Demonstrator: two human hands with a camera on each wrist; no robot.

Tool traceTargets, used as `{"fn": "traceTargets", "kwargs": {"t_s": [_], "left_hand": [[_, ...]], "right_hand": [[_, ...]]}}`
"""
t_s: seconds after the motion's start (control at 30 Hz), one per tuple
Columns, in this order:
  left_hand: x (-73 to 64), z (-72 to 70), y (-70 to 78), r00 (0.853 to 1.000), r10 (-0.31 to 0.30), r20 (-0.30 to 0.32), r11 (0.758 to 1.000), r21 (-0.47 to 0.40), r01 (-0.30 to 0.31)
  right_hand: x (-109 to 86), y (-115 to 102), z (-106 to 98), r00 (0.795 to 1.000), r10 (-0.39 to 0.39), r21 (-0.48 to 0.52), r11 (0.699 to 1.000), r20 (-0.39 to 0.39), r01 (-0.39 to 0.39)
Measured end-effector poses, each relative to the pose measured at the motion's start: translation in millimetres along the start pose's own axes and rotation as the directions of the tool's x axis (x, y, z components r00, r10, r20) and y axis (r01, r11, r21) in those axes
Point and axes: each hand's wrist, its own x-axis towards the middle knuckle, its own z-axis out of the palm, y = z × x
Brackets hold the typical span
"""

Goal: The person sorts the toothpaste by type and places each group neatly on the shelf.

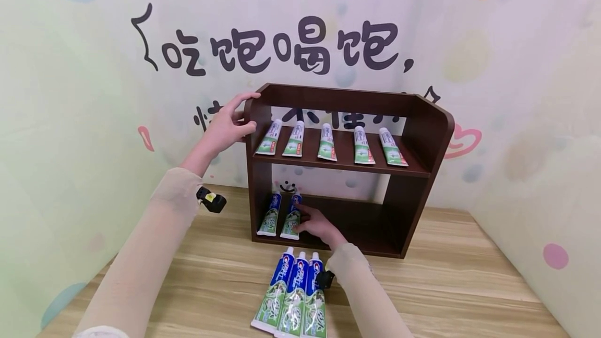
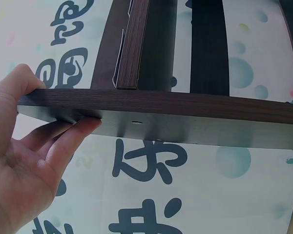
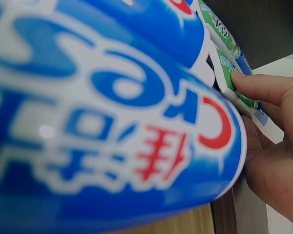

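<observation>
Head view has the whole setup: a dark brown two-tier shelf (image 1: 338,97) standing on a wood-grain desk (image 1: 202,275), toothpaste on both levels. Right hand (image 1: 320,223) has its grip closed on a Crest tube (image 1: 289,223), second from the left on the lower tier (image 1: 347,223). Right wrist cam shows the thumb on the tube's green part. Honestly can't tell if the tube's full weight is on the board. My guess is it's pinched by the body, not the cap, because that gives better control of the angle.

Just left of it lies a matching Crest tube (image 1: 269,219), cap toward the back, wide end up front, probably so the print reads right way up.

Left hand (image 1: 229,127) is way up at the shelf's top left corner, grip clamped around the edge of the side panel (image 1: 252,181), thumb and fingers apart with the wood between them. Looks like it's there to steady the thing.

Upper tier has five white-and-green tubes (image 1: 326,142) spaced out, caps to the back too. Three more Crest tubes (image 1: 295,296) lie bunched on the desk in front, caps facing the shelf, I'd say parked there for easy reach.
</observation>
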Motion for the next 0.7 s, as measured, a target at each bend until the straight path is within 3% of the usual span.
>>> {"fn": "traceTargets", "kwargs": {"t_s": [0.7], "left_hand": [[0.1,-0.2,-1.6,1.000,0.003,0.004,1.000,-0.001,-0.003]], "right_hand": [[-1.0,-1.3,1.2,1.000,0.005,0.008,1.000,-0.003,-0.005]]}}
